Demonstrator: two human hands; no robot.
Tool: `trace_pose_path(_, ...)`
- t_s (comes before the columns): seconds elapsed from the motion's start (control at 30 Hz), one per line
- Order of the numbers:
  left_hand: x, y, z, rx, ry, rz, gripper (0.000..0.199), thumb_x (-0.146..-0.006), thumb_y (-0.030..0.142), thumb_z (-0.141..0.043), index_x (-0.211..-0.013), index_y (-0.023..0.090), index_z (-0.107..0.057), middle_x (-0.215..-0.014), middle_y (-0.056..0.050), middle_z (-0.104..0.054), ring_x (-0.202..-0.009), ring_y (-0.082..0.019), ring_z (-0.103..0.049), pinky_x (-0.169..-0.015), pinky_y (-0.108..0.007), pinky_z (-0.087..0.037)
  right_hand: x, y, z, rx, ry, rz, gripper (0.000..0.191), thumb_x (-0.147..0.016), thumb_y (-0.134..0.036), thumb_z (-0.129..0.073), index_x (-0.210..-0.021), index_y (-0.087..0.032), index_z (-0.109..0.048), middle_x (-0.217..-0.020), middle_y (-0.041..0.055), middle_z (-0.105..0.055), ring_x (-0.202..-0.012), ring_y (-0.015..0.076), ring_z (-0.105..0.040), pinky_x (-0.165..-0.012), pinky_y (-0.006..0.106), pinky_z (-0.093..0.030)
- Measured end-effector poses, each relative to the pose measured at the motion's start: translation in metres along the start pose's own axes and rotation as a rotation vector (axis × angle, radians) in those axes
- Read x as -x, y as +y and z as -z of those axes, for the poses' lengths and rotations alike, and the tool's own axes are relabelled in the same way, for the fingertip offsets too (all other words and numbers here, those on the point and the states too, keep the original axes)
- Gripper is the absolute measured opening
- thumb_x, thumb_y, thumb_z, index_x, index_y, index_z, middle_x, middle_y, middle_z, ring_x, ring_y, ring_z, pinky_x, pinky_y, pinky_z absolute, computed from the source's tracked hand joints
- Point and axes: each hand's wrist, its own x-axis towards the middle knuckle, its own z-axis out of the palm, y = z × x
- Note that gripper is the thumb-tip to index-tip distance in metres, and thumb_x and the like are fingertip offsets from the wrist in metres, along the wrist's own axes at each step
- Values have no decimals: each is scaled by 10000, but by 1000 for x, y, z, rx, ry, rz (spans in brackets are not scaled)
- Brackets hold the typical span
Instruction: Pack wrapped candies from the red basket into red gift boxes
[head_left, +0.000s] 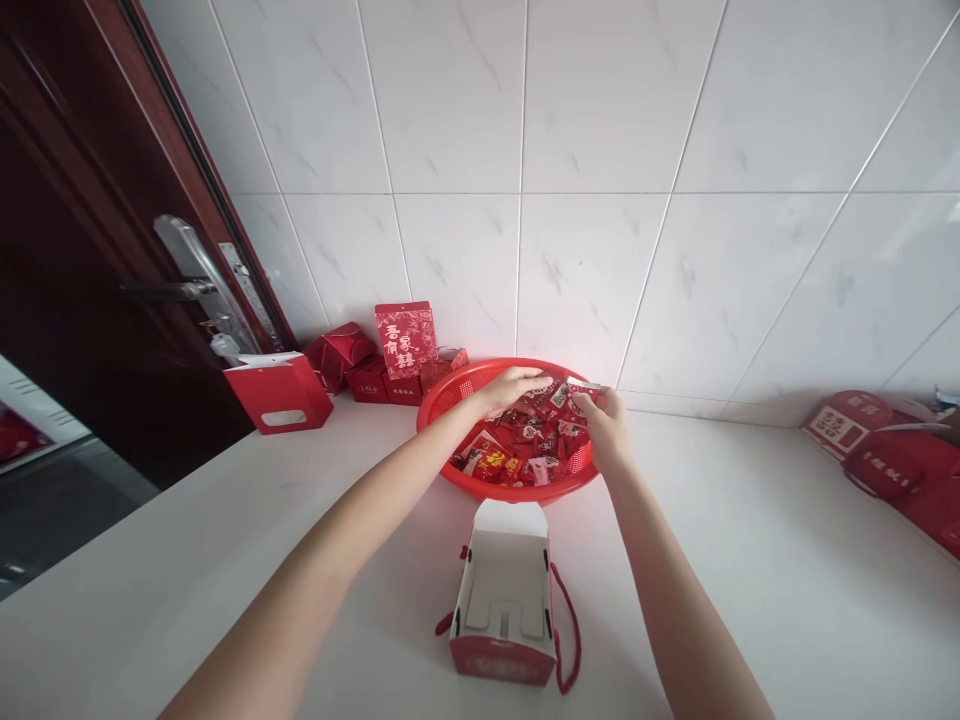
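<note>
A red plastic basket (pixel 517 494) holds a heap of red-wrapped candy packets (pixel 525 435). Over its back left part, my left hand (pixel 511 390) reaches in with fingers stretched out towards the right. At the basket's right side, my right hand (pixel 606 420) pinches a small red and white candy packet (pixel 579 388) between thumb and fingers. Closer to me, a red gift box (pixel 502 660) with a white inside stands with its top open. Red cord handles (pixel 574 630) hang at its sides, and no candy shows inside it.
Several folded red boxes (pixel 367 380) and an upright red card box (pixel 406 340) stand against the tiled wall (pixel 592 120). Left of them is a red bag-shaped box (pixel 281 395). More red boxes (pixel 892 460) lie far right. A dark door (pixel 97 200) stands at the left.
</note>
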Motion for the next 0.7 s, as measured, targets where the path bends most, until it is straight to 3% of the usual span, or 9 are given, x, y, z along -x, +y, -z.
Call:
trace_pose_path(0.23, -7, -15, 17, -104, 179, -10, 407, -702, 460, -794, -955, 156, -697, -1077, -93, -725, -1073, -253, -620, -922, -353, -445, -1, -1, -1, -11, 10, 10, 284, -639, -359, -688, -860, -236, -558, -743, -29, -678, -694, 174, -638, -617, 301, -521)
trace_pose_path(0.37, -6, -14, 18, -155, 204, 1, 338, -665, 428, -803, -816, 171, -643, -902, -52, -706, -926, -228, -614, -824, -331, -441, 0, -2, 0, -1, 7, 19, 263, -640, -352, -692, -841, -234, -569, -749, -23, -678, -702, 176, -634, -618, 297, -510)
trace_pose_path(0.53, -3, -9, 13, -215, 209, 22, 356, -648, 401, -797, -608, 207, -501, -614, 27, -524, -643, -153, -480, -625, -298, -364, 1, -2, 0, 17, 6, 17, 254, -641, -362, -694, -826, -241, -569, -748, -22, -672, -701, 184, -631, -607, 299, -504)
trace_pose_path(0.7, -1, -6, 11, -251, 218, 16, 429, -660, 458, -769, -535, 214, -438, -576, 23, -458, -632, -153, -437, -599, -304, -332, 3, -5, 0, 38, 8, 11, 230, -641, -356, -672, -820, -246, -578, -743, -17, -667, -684, 188, -626, -587, 296, -490)
